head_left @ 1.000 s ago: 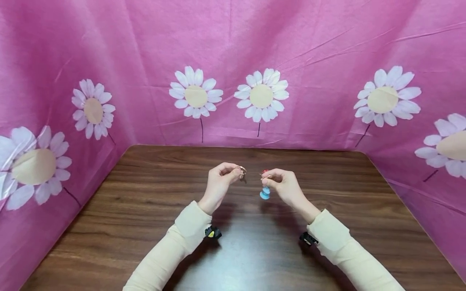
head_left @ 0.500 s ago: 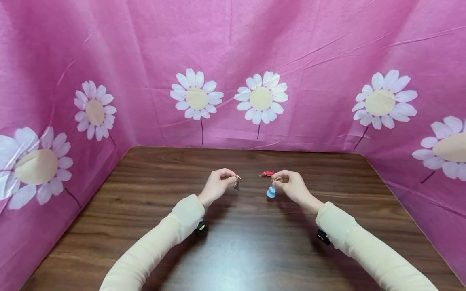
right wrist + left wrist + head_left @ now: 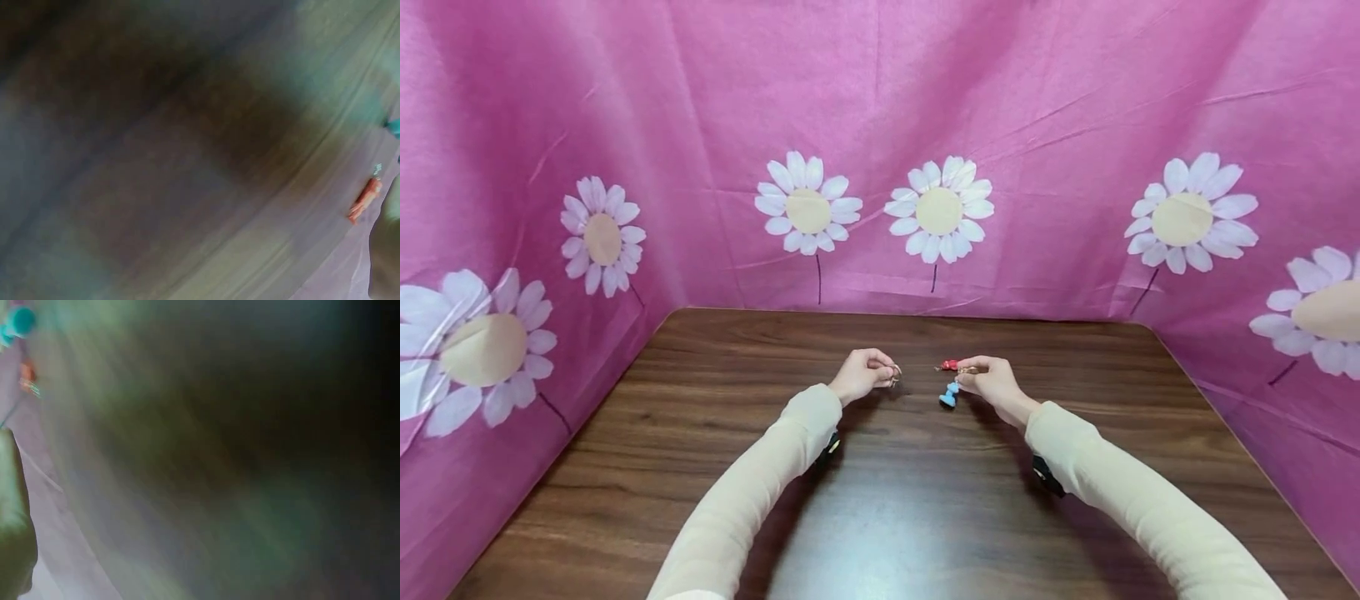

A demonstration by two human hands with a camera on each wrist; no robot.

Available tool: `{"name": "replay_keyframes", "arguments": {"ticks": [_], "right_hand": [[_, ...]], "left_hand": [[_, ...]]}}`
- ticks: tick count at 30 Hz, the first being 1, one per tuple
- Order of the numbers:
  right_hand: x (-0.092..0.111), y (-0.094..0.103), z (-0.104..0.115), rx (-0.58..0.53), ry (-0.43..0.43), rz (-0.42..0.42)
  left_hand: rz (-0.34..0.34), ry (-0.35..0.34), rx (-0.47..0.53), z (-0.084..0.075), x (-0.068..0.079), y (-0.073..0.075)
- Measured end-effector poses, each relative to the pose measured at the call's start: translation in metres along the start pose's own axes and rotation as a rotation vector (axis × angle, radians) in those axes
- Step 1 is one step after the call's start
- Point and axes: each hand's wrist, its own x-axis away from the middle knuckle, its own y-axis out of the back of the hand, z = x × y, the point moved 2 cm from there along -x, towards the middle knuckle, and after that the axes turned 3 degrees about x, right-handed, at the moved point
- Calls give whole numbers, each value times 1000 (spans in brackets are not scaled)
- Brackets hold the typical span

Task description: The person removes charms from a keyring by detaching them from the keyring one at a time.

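In the head view my left hand (image 3: 857, 377) pinches a small gold-coloured metal ring (image 3: 896, 377) between thumb and fingers; small metal pieces hang from it, too small to make out. To its right, across a short gap, my right hand (image 3: 992, 385) pinches a gold-coloured key ring with a light blue charm (image 3: 950, 396) hanging below the fingertips. Just behind those fingers a red charm (image 3: 950, 365) with a small metal clasp lies on the table, partly overlapped by the right hand. The right wrist view shows this red charm (image 3: 364, 201) near the hand's edge.
The brown wood-grain table (image 3: 865, 500) stretches under both arms. A pink cloth (image 3: 872, 100) printed with white daisies stands upright along its back and both sides.
The right hand first shifts right, uncovering the red charm, then drifts slightly back left with the blue charm swinging. The left hand moves a little left, then right again, still pinching the ring.
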Motion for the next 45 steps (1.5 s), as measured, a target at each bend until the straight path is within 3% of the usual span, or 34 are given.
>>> {"name": "replay_keyframes", "arguments": {"ticks": [6,10,13,17,20,30,45], "right_hand": [[-10,5,-8,277,18,-25],[-12,11,-15,447,81,25],[-13,14,-15,520,154,68],[-13,18,-13,608,229,97],[-13,19,-13,621,242,124],[-13,23,-17,567,271,168],[-14,27,-16,530,230,213]], "left_hand": [[-29,16,-268,11,-12,13],[-19,-27,-462,17,-19,24],[5,-98,-524,18,-23,33],[7,-89,-567,17,-23,38],[-8,-36,-597,16,-22,37],[-6,-87,-624,17,-22,32],[14,-44,-566,16,-23,33]]}}
